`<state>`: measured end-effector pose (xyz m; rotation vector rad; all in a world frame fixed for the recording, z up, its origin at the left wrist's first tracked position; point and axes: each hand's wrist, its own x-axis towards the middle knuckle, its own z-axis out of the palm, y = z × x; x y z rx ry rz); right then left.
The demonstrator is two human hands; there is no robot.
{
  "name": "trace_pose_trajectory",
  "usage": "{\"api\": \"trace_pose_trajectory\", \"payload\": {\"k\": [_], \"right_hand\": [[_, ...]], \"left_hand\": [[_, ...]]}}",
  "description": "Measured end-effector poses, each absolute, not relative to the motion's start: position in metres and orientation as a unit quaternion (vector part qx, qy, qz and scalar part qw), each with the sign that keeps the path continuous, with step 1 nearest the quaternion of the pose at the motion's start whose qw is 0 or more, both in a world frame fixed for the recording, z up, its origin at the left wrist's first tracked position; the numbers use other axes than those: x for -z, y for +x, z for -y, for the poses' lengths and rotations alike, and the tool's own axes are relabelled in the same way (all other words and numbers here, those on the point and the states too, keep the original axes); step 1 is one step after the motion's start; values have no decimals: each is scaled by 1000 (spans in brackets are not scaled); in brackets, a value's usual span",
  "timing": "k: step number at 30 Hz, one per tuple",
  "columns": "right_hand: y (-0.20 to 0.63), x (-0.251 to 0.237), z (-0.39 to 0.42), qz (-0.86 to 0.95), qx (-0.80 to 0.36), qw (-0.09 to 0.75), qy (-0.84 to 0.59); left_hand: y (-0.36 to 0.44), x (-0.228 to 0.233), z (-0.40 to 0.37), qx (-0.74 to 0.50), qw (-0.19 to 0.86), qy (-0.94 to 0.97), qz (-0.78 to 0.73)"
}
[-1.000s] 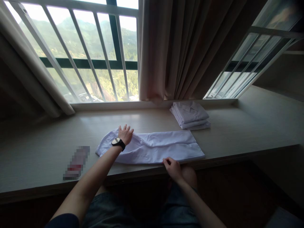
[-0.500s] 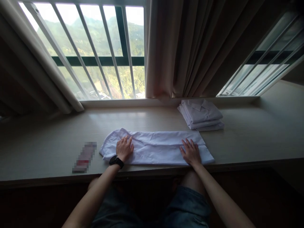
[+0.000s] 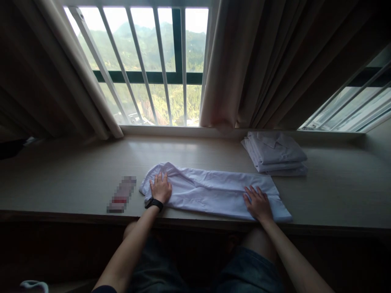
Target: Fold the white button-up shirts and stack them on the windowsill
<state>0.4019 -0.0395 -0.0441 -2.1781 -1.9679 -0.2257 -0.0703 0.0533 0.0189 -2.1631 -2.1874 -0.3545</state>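
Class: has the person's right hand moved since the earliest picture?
Yes. The right hand moved from the desk edge onto the white shirt, lying flat.

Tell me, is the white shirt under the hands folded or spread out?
Folded: the white shirt lies as a long narrow strip, sides turned in.

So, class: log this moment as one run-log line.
left hand: flat on white shirt, collar end | right hand: flat on its other end | shirt: folded long on ledge | folded stack: behind
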Motion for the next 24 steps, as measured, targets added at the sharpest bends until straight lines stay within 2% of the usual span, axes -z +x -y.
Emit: {"api": "trace_pose_trajectory", "payload": {"k": [4,8,12,15,18,24], "right_hand": [[383,33,33,678,118,158,-708],[288,-3,-7,748,73,221,-622],[156,-37,-70,782,3,175,-598],[91,-49,-109,781,-19,119,-613],[69,-52,-128,783,-38,79,-616],[86,-50,-123,806,-11,147,-574]], "left_hand": [[-51,-22,-60,150,61,-779,606],[-45,-13,-75,129,22,-795,592],[-46,-7,-74,145,29,-799,583],[-50,-5,-64,167,34,-806,567],[-54,-5,-62,167,12,-818,550],[-59,-15,-97,181,-25,-827,531]]}}
